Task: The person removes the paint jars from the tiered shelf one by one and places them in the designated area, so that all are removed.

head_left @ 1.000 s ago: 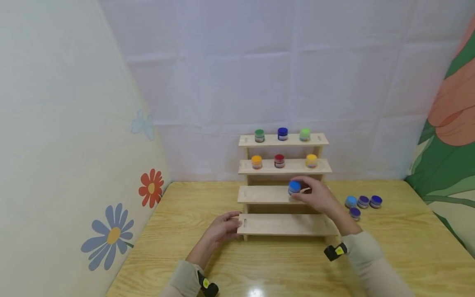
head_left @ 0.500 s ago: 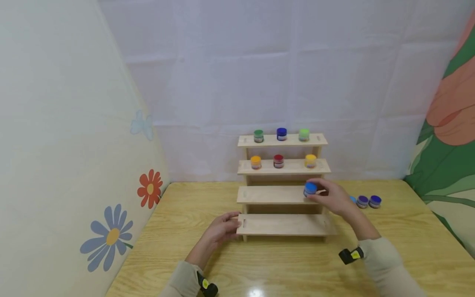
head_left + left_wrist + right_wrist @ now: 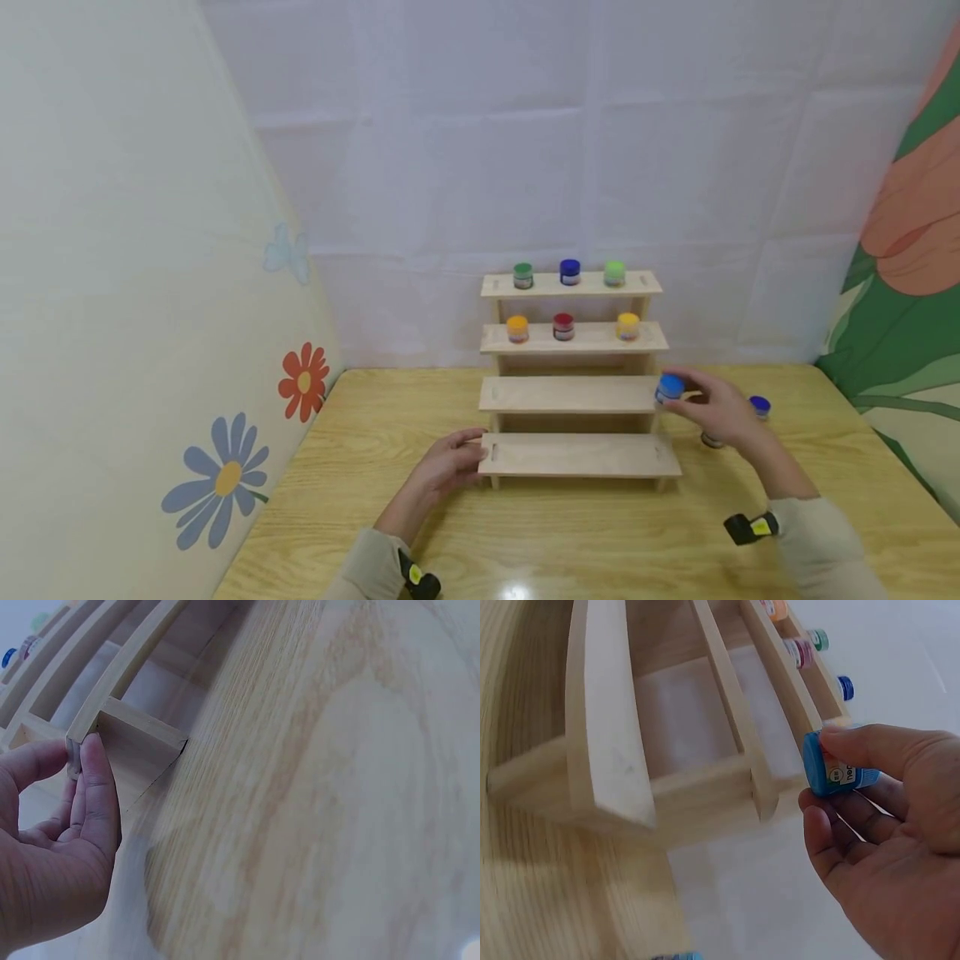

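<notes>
Right hand (image 3: 716,408) pinches blue jar (image 3: 670,390); rack (image 3: 566,394) just left of that grip. Left hand (image 3: 447,462) pinches end of rack's lowest board (image 3: 581,455).

Blue jar (image 3: 668,391), lid (image 3: 671,382) uppermost, held near the right end of a pale four-step wooden rack (image 3: 567,393) on the counter (image 3: 585,533).

Head camera: high, facing forward-down over desk (image 3: 570,533). Wrist cameras: close, tilted, past left hand (image 3: 60,866), right hand (image 3: 900,851); all share tiered wooden shelf (image 3: 566,394).
</notes>
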The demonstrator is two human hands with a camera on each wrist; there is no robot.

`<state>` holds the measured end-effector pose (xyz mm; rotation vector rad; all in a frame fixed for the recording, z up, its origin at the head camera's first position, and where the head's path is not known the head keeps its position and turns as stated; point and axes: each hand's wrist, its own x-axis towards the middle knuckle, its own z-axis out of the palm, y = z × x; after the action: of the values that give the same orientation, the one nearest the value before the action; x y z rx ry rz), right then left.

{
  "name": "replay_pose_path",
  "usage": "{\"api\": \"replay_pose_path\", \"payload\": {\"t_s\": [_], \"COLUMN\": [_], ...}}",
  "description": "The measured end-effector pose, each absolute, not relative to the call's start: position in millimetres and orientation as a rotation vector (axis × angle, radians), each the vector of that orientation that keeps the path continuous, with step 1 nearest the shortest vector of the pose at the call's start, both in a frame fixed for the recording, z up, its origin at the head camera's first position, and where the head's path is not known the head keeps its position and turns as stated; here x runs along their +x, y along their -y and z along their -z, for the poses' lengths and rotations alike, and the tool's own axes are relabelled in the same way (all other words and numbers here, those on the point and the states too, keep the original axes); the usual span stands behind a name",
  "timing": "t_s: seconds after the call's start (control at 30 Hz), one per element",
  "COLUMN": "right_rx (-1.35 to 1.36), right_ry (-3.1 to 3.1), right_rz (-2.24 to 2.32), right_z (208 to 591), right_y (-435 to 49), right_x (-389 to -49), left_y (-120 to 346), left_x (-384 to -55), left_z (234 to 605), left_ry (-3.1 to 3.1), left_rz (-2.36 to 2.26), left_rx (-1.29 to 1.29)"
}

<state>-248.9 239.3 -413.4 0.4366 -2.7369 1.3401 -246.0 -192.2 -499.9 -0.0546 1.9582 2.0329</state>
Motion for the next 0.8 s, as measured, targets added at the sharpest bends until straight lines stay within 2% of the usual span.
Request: {"api": "replay_pose_path", "payload": {"t_s": [0.2,0.8], "right_rx": [0.354,0.324], "right_ry": [2.794,2.790], "right_rz": [-1.346,-1.258], "right_z": [416.6,453.8], "right_y": [-259.7,-313.9], "right_x": [-241.4,-239.9], "left_y": [192.4,192.5], "left_x": [-245.8,-244.8], "left_z": [499.1,499.3], "left_ry": [-1.947,-1.916], "left_rz": [-2.041,-2.061], "left_rx": [-0.048,-0.052]}}
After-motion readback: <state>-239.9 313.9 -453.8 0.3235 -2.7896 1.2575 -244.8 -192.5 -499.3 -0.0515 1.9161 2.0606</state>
